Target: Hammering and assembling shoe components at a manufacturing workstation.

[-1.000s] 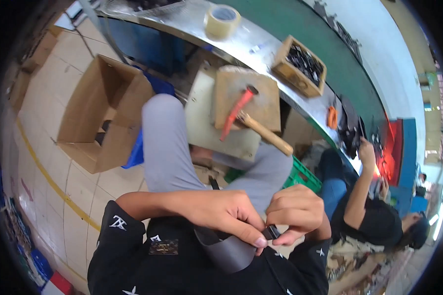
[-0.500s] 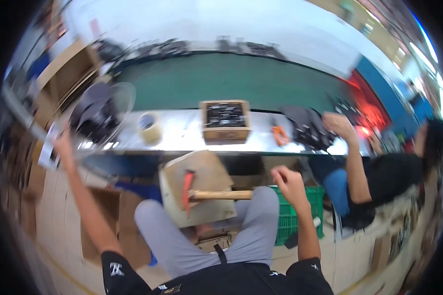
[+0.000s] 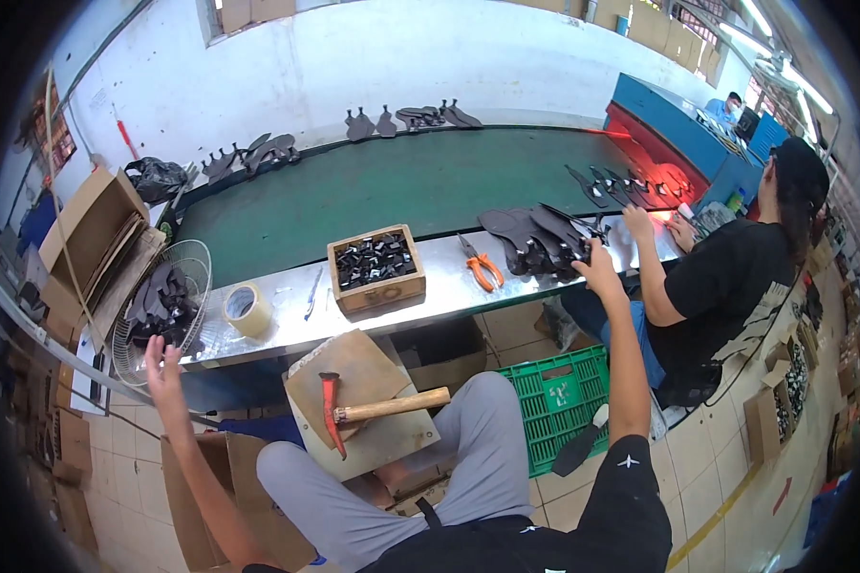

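Right hand reaches the pile of dark sole pieces on the worktop, grip seemingly unclenched, left hand splayed empty near the fan guard; best pinch one top piece cleanly.

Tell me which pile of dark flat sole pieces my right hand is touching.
The right hand rests on the dark sole pile on the steel bench, beside the orange-handled pliers. The other piles lie apart: along the green belt's far edge and on the fan guard.

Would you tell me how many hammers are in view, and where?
1: the red-headed hammer lies on the wooden board over the person's lap, between both raised hands. Others may be hidden.
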`<state>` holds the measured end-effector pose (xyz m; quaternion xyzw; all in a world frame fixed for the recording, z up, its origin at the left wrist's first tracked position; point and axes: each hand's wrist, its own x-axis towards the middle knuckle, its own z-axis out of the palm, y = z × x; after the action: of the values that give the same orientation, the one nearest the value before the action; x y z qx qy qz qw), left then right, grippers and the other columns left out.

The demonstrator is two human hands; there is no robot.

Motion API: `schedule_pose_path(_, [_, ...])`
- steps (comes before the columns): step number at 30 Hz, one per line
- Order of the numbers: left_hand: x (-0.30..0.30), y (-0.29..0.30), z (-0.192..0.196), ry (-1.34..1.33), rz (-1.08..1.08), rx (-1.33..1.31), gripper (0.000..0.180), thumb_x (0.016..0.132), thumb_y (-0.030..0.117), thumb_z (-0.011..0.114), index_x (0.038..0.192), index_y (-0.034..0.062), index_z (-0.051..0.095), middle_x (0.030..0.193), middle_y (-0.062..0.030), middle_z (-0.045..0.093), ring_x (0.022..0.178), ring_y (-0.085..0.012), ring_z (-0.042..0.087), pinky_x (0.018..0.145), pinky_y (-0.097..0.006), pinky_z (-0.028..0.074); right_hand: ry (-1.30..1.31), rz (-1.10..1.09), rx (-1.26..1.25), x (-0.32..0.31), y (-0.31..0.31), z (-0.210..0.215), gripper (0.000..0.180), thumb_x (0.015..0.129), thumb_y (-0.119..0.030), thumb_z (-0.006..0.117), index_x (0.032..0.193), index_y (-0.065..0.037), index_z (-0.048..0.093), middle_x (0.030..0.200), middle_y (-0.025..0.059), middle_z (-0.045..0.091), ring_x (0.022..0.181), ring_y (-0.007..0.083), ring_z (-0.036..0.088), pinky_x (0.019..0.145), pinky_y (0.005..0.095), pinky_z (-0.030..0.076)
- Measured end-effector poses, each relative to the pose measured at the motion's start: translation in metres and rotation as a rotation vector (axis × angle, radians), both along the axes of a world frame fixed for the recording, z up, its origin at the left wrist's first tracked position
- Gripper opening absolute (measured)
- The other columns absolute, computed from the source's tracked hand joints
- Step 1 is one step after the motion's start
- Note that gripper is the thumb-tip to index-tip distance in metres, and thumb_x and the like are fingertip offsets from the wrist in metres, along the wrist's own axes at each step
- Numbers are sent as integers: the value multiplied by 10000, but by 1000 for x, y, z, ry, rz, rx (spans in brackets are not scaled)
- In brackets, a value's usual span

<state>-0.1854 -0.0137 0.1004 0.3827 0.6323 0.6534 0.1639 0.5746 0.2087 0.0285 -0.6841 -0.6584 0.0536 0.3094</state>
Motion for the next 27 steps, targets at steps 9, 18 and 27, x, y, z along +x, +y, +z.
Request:
schedule_pose_path(9, [161, -24, 40, 675, -112, 2, 560, 874, 44, 650, 1403, -7, 475, 1426, -180, 510, 1317, -296, 492, 1105, -381, 363, 1351, 335, 9, -157, -80, 122, 336, 925, -405, 671, 913, -91, 556, 596, -4, 496, 440, 66, 470, 349, 206, 284])
schedule_pose_path(18, [227, -64, 41, 991, -316, 394, 447, 796, 85, 672, 1234, 13, 615, 1189, -137, 676, 1025, -298, 662, 928, -415, 493, 937, 1443, -473, -314, -226, 123, 597, 1009, -489, 491, 1272, 38, 585, 1010, 145, 688, 687, 164, 687, 669, 300, 542])
schedule_pose_path(27, [238, -93, 15, -295, -406, 287, 906, 863, 22, 733, 1528, 121, 125, 1282, -174, 519, 833, -236, 696, 740, -338, 603, -302, 728, -101, -310, -220, -42, 709, 744, -100, 691, 1387, -15, 404, 744, 136, 655, 673, 344, 666, 578, 473, 513])
